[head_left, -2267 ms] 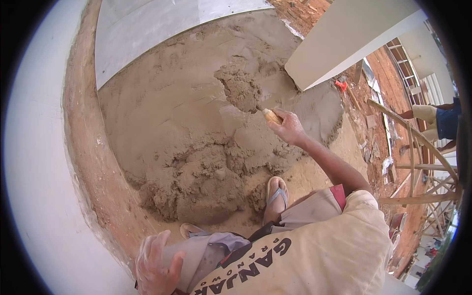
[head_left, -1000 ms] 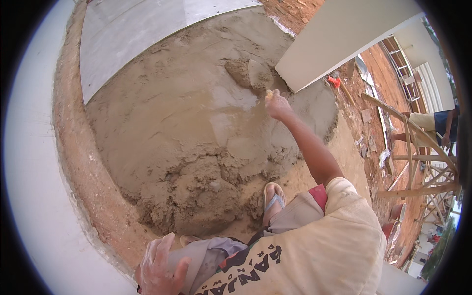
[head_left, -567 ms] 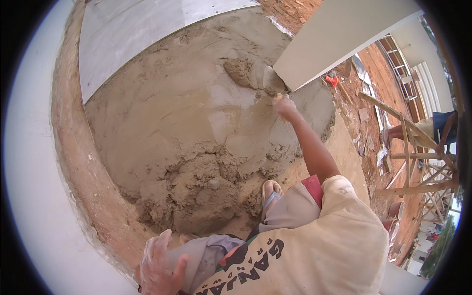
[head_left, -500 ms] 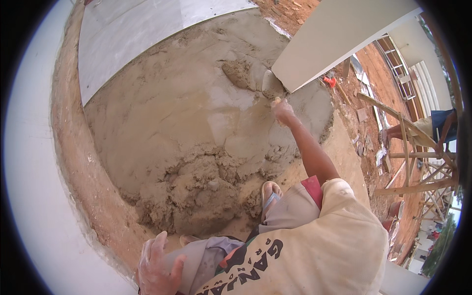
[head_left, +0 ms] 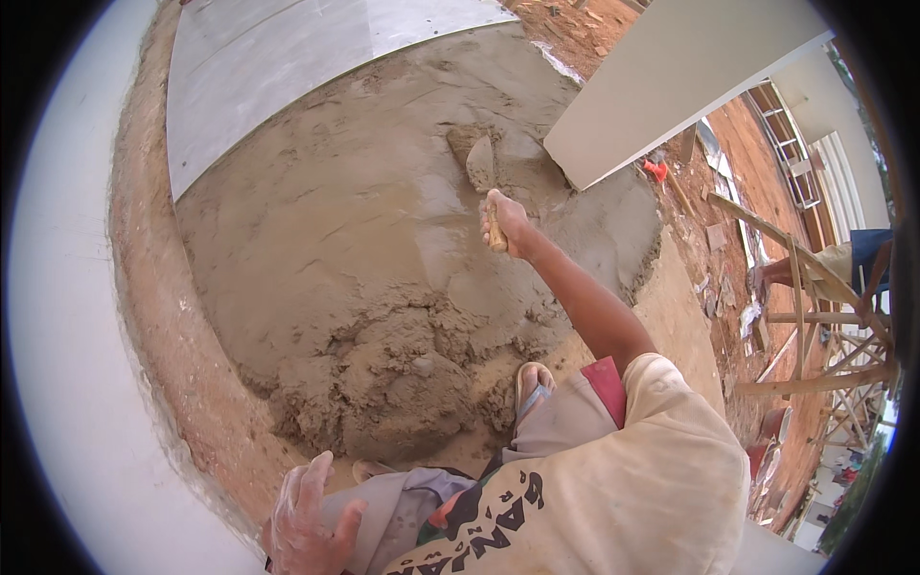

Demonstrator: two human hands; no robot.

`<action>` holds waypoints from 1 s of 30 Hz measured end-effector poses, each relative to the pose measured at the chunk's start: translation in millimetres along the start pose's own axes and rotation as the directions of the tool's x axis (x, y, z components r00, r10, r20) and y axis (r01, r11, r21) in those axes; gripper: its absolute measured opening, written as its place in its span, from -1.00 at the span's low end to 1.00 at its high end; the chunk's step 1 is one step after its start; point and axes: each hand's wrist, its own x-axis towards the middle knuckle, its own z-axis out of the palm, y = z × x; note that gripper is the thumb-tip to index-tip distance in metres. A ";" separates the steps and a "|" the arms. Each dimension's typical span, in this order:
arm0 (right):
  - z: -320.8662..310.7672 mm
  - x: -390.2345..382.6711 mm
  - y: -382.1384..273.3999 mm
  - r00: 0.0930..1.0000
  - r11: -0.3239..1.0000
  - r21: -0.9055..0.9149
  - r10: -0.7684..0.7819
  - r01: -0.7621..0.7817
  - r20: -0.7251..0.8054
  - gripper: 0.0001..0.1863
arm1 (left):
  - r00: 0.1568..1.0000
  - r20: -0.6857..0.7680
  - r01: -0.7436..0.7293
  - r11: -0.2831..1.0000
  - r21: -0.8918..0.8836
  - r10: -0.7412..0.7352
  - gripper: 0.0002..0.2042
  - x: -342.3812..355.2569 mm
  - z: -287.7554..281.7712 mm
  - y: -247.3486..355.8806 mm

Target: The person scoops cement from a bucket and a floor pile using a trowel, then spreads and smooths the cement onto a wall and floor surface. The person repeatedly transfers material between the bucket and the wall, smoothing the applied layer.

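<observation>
The trowel (head_left: 480,165), gripped by its handle in the right hand (head_left: 511,227), could have gouged the smoothed mortar (head_left: 316,211) if its edge dipped. It was over the mortar, left of the pale column (head_left: 680,96), its long axis running fore-and-aft, tip pointing forward and slightly left; the left hand (head_left: 311,525) was spread wide.

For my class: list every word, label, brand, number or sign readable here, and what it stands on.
Pale shirt: large dark letters with a smaller line beside them; I won't copy the wording.
Trowel: no lettering visible.
Farther off, anything written is too small to read.
</observation>
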 end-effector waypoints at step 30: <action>-59.8 58.8 -102.8 0.903 0.006 -0.983 -0.397 0.183 0.166 -0.50 | 0.997 -0.022 0.064 0.974 -0.218 -0.071 -0.39 65.3 -4.9 55.2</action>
